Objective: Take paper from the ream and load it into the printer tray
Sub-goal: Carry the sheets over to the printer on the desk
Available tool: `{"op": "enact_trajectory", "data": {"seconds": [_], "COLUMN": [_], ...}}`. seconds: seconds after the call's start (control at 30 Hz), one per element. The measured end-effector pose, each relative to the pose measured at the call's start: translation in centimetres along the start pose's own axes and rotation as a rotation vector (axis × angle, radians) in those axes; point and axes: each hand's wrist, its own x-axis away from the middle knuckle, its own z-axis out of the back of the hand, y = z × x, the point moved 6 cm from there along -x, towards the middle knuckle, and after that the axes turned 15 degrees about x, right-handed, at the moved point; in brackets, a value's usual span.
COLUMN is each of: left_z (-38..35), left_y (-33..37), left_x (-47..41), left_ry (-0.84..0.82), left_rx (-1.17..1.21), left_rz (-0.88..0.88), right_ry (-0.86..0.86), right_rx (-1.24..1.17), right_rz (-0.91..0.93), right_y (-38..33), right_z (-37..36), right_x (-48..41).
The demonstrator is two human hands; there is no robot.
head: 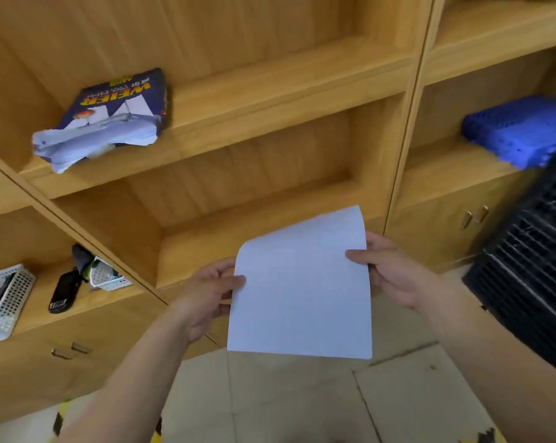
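**Sheets of paper held in both hands before a wooden shelf unit**

The wooden shelf unit [270, 91] fills the background, its open compartments stacked above closed cabinet doors with small metal handles [473, 215]. A pale tiled floor [286, 398] shows along the lower edge. At the right edge a black slatted object [532, 276] stands blurred against the shelving; what it is cannot be told. Two bare forearms reach in from the bottom of the view.

The white paper [302, 289] is held in the air at centre, in front of the lower shelf compartment and above the floor, touching nothing but the hands. Its upper edge curves away from the viewer. Whether it is one sheet or a thin stack cannot be told. The left hand [206, 295] grips the paper's left edge, thumb on the near face and fingers curled behind. The right hand [388, 270] grips the right edge in the same way, thumb lying on the near face.

The opened paper ream [110, 116], in a dark blue wrapper printed "WEIER", lies on an upper shelf at left, well apart from the hands, its torn end turned toward the viewer. A blue perforated basket [519, 132] sits on a shelf at right. At lower left, one shelf carries a white perforated basket [5, 302], a black handheld device [64, 292] and a smaller white basket [105, 276].
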Motion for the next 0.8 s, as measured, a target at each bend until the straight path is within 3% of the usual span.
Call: {"op": "enact_trajectory", "data": {"seconds": [0.13, 0.4, 0.8], "left_z": [-3.7, -8.9, -11.6], "left_y": [-2.1, -5.8, -10.4], "left_x": [-1.9, -5.8, -5.3], "left_ry": [-0.012, -0.238, -0.616], "left_rx": [-0.070, -0.189, -0.440], "left_rz": [-0.033, 0.039, 0.000], "right_ry": [0.234, 0.651, 1.229], "right_rx": [-0.046, -0.012, -0.015], "right_rz": [-0.088, -0.195, -0.492], "right_y": [3.6, 8.3, 12.5], "right_z": [3.5, 5.5, -1.6], "right_x": [2.1, 8.4, 18.9]}}
